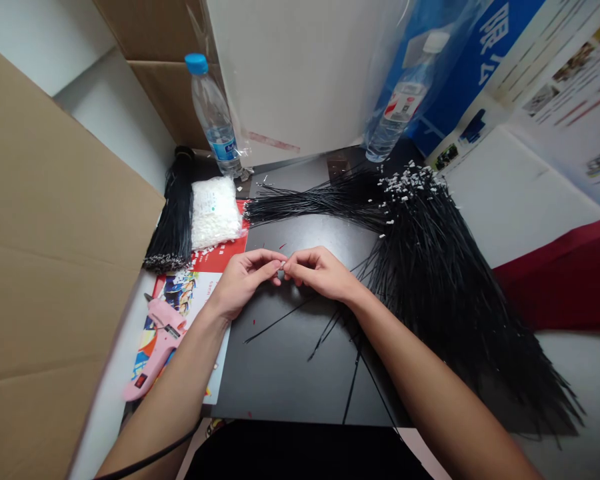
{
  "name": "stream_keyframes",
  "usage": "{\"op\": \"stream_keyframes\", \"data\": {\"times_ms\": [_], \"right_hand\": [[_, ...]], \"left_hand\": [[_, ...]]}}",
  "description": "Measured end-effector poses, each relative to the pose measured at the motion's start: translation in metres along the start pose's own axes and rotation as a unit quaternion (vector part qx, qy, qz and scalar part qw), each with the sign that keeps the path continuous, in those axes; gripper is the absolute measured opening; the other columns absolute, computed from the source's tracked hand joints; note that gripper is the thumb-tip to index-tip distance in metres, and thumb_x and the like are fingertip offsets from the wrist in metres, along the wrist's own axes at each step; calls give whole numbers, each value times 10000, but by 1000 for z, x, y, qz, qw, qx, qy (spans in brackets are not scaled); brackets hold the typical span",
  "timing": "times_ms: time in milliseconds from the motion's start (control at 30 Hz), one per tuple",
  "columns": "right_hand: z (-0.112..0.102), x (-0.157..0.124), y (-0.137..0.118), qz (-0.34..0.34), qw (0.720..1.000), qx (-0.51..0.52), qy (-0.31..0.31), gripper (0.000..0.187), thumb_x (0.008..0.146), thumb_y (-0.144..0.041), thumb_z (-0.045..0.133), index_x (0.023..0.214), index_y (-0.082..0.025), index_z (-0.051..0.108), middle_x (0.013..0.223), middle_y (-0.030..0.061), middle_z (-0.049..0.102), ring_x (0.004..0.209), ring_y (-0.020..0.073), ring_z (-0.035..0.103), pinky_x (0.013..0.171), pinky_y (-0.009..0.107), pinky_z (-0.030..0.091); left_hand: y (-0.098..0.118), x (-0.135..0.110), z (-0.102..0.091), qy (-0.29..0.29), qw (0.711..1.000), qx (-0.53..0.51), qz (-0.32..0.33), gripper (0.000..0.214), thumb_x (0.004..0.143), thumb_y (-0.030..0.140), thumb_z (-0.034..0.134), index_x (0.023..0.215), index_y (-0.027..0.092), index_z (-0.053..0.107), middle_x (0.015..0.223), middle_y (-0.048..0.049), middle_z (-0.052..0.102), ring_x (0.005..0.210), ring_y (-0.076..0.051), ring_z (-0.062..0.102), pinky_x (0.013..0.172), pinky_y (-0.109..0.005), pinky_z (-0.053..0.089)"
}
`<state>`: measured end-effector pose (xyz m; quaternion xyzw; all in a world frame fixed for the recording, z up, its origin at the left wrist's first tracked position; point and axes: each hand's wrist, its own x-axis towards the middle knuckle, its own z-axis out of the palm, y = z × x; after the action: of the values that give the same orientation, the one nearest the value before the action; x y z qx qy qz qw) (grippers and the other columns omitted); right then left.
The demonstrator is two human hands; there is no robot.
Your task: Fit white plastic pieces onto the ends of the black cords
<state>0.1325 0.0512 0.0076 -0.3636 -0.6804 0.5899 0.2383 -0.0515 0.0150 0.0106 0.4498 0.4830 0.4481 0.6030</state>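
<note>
Over the middle of the dark table, my left hand (245,277) and my right hand (317,270) meet fingertip to fingertip. A tiny white connector housing (282,265) shows between them, pinched by my left thumb and finger. My right thumb and fingers are closed right beside it on what looks like the end of a black wire (275,323). That wire passes under my right hand and slants to the lower left; the exact join at the fingertips is hidden. To the right lies a large heap of black wires (430,280) with white connectors (413,183) at their far ends.
A loose bundle of black wires (315,201) lies behind my hands. On the left are a bag of white connectors (215,213), a tied black wire bundle (173,213) and a pink glue gun (161,340). Two water bottles, one blue-capped (215,120) and one white-capped (403,100), stand behind.
</note>
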Motion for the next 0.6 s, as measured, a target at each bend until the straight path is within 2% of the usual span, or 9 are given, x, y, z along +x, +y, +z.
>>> {"op": "stream_keyframes", "data": {"times_ms": [300,600], "right_hand": [[11,-1,3,-27,993,-69,94,341,897,-372,530,716,-127,682,559,-34,517,489,54,369,483,196,280],[13,-3,3,-50,985,-117,114,331,910,-343,523,746,-128,714,570,-32,548,489,53,366,484,195,272]], "left_hand": [[0,1,7,72,995,61,42,169,728,300,779,832,167,764,767,-24,741,593,-110,637,626,-242,536],[-5,0,12,88,990,86,68,149,757,278,734,839,154,737,768,-27,735,617,-121,655,629,-246,558]]}}
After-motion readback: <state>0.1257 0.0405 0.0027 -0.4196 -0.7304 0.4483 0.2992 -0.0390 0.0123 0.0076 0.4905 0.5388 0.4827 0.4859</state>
